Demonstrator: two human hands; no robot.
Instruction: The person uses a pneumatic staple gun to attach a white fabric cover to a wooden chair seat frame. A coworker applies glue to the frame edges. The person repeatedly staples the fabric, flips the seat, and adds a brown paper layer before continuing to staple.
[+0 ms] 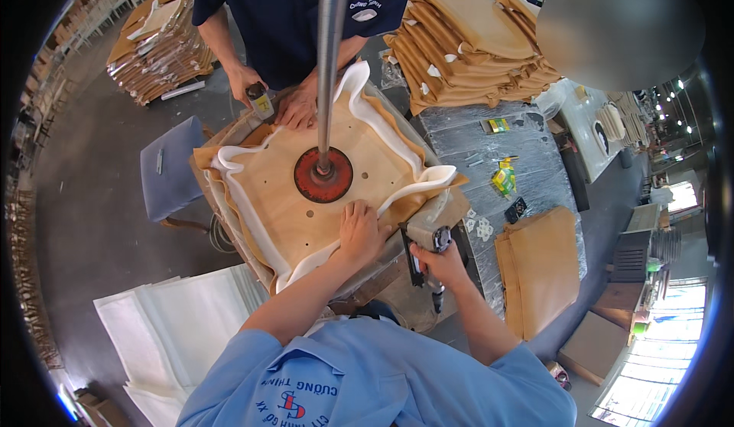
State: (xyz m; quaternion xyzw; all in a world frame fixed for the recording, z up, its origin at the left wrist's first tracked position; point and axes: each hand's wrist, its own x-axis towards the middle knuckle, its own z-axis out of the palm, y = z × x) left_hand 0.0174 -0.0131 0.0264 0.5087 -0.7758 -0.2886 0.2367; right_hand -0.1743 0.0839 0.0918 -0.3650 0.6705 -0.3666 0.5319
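A square plywood seat board [352,140] lies underside up. White foam [245,232] and tan fabric [451,178] stand up around its rim. A round red pad [313,190] on a metal rod [329,68] presses on its middle. My left hand [363,234] is bent over the near edge, fingertips on the wood, with the foam edge under it. My right hand [443,265] grips a staple gun [428,234] by the near right corner. Its nose is hidden.
Opposite me, a person in a navy shirt [267,14] holds another staple gun [260,104] at the board's far left. A plastic-covered table [527,178] on the right carries tan fabric stacks [539,270] and small boxes [505,178]. White sheets [176,320] and a blue-seated stool [172,167] stand left.
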